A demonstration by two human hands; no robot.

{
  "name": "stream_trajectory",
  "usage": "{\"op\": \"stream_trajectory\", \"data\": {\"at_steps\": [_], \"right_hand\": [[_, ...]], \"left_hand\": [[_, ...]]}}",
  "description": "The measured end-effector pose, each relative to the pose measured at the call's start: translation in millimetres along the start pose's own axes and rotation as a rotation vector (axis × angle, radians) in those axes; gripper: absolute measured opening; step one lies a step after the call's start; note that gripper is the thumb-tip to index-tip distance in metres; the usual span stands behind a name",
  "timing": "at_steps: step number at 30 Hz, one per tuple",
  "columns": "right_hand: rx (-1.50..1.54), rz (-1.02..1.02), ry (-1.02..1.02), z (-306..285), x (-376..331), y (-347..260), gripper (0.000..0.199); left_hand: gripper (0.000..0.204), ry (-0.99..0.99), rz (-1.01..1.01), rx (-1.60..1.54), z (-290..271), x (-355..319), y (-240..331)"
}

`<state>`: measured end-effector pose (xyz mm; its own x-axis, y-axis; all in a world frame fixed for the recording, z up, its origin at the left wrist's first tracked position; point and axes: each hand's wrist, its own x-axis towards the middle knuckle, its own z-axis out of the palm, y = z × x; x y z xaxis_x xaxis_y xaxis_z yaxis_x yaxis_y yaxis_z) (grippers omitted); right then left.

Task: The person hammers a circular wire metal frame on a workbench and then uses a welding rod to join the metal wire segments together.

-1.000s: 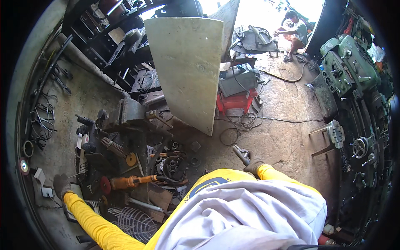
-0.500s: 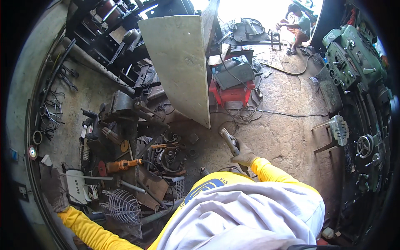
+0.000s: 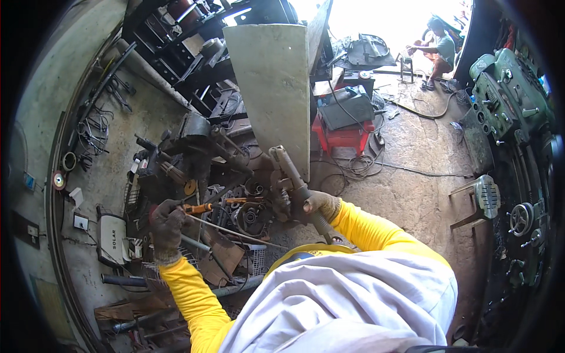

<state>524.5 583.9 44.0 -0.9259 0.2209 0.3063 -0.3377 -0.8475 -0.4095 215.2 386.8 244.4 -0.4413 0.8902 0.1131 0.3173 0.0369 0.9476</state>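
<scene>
My right hand [image 3: 322, 204], in a worn work glove, is closed round a long grey metal shaft [image 3: 296, 181] with a wider far end. The shaft slants up and away from my body; a dark, lumpy metal part [image 3: 280, 197] shows beside it. At left, my gloved left hand [image 3: 166, 227] is closed on a thin pale rod [image 3: 238, 233]. The rod's free end points rightward, below the shaft. Partly hidden behind that hand lies an orange angle grinder [image 3: 198, 208].
Greasy ring-shaped metal parts [image 3: 250, 217] and a cardboard piece [image 3: 223, 259] lie between my arms. A tall pale panel [image 3: 271, 88] stands ahead. Beyond are a red stool [image 3: 341, 140], floor cables [image 3: 359, 167] and a crouching person [image 3: 438, 53]. A green lathe [image 3: 509, 94] stands right.
My left hand has come from the far left toward the middle, bringing the thin rod. The shaft in my right hand has moved left and up. My view has shifted slightly.
</scene>
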Motion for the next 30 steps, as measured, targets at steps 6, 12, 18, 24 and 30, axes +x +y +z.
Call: {"op": "stream_trajectory", "data": {"at_steps": [6,12,18,24,30], "right_hand": [[0.057,0.133,-0.172,38.4,8.2,53.1,0.104],[0.087,0.243,-0.013,52.0,-7.4,113.5,0.105],[-0.001,0.185,0.001,65.0,-24.9,129.0,0.111],[-0.068,0.124,0.132,102.3,-53.9,129.2,0.111],[-0.119,0.152,0.214,86.4,-94.1,153.9,0.105]], "left_hand": [[0.014,0.003,-0.144,-0.045,-10.8,-12.5,-55.7],[0.014,-0.006,-0.215,-0.093,-18.6,-59.5,-80.7],[0.013,0.158,-0.159,-0.272,-54.2,-115.9,-76.2],[0.019,0.156,-0.018,-0.461,-146.7,-146.4,-97.9],[0.021,-0.187,-0.031,-0.756,-106.3,-138.1,-110.5]]}}
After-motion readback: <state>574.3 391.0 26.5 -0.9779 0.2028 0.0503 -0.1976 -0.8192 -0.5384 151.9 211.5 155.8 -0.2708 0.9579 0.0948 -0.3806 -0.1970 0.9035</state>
